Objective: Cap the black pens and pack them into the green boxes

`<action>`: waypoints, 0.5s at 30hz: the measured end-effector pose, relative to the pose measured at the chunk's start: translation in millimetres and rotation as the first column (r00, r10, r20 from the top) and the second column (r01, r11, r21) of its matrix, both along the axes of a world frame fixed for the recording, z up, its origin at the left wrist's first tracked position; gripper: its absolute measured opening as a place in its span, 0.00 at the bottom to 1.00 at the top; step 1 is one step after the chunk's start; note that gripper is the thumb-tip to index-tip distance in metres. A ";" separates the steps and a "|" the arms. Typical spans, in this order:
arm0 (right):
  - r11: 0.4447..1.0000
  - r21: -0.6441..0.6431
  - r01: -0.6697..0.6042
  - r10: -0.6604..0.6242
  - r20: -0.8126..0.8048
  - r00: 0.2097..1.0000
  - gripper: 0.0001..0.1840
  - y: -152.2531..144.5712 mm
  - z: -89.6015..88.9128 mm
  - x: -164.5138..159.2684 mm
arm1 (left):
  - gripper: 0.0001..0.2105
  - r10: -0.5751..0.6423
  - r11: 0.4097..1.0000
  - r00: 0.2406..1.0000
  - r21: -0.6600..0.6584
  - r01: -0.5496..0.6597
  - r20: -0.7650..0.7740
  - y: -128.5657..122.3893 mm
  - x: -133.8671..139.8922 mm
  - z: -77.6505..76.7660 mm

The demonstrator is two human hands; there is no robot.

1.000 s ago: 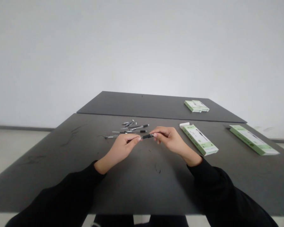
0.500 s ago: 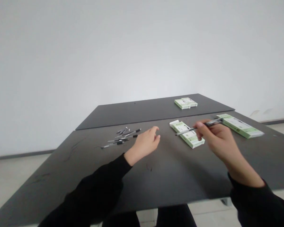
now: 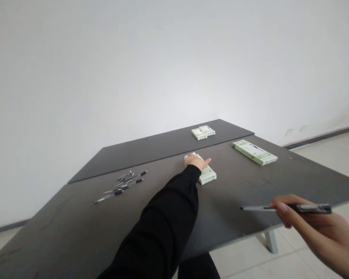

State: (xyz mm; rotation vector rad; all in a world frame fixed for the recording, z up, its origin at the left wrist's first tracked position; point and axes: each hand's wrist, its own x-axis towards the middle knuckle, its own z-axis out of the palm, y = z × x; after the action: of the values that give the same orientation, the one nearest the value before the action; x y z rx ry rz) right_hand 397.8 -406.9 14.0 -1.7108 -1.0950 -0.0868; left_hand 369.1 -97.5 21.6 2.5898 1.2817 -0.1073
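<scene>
My right hand (image 3: 317, 228) pinches a gel pen (image 3: 256, 208) with a clear barrel and black parts. The pen lies level above the table's front edge, its thin end pointing left. My left hand (image 3: 196, 160) is stretched over the far end of a green and white pen box (image 3: 208, 176). Its thumb sticks out to the right, apart from the fingers, and it appears to touch the box. Part of the box and some fingertips are hidden. Several loose pens (image 3: 116, 192) lie left of my left sleeve, with small pieces (image 3: 125, 176) just behind them.
A longer green and white box (image 3: 256, 152) lies on the right of the dark table (image 3: 84, 217). Two more boxes (image 3: 203, 132) lie together on the rear table section. A seam runs between the two sections, and a white wall stands behind.
My left hand has moved forward onto the pen box. My right hand has drawn back to the lower right with the pen. The view has turned to the right.
</scene>
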 end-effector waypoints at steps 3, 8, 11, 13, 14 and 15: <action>1.000 0.010 -0.026 0.025 0.025 0.999 0.12 -6.6 -5.0 -2.5 | 0.50 0.067 0.998 0.998 -0.020 -0.068 -0.011 8.4 4.7 -6.9; 1.000 -0.003 -0.007 0.007 0.000 1.000 0.16 -6.2 -9.8 -5.4 | 0.37 -0.057 0.994 0.997 -0.090 0.061 0.046 29.1 -16.3 -7.4; 1.000 -0.018 -0.025 0.025 -0.019 1.000 0.20 -0.5 -9.6 -12.2 | 0.23 -0.157 0.975 0.983 -0.145 0.170 0.099 39.5 -43.2 -2.5; 0.998 -0.032 -0.063 0.062 -0.020 0.998 0.21 4.5 -6.5 -20.0 | 0.25 -0.173 0.969 0.973 -0.149 0.196 0.149 42.3 -64.6 1.0; 0.996 -0.040 -0.083 0.083 -0.017 0.996 0.21 7.2 -4.1 -24.2 | 0.29 -0.173 0.970 0.968 -0.140 0.200 0.183 41.9 -76.4 2.3; 0.994 -0.047 -0.101 0.101 -0.016 0.995 0.21 10.2 -1.4 -28.2 | 0.33 -0.170 0.972 0.960 -0.126 0.201 0.220 40.2 -88.8 3.3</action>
State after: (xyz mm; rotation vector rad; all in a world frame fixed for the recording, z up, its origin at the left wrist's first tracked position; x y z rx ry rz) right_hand 369.5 -396.7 12.7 -1.6925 -1.1802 0.0143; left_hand 280.3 -57.2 24.9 2.5116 0.9210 0.0343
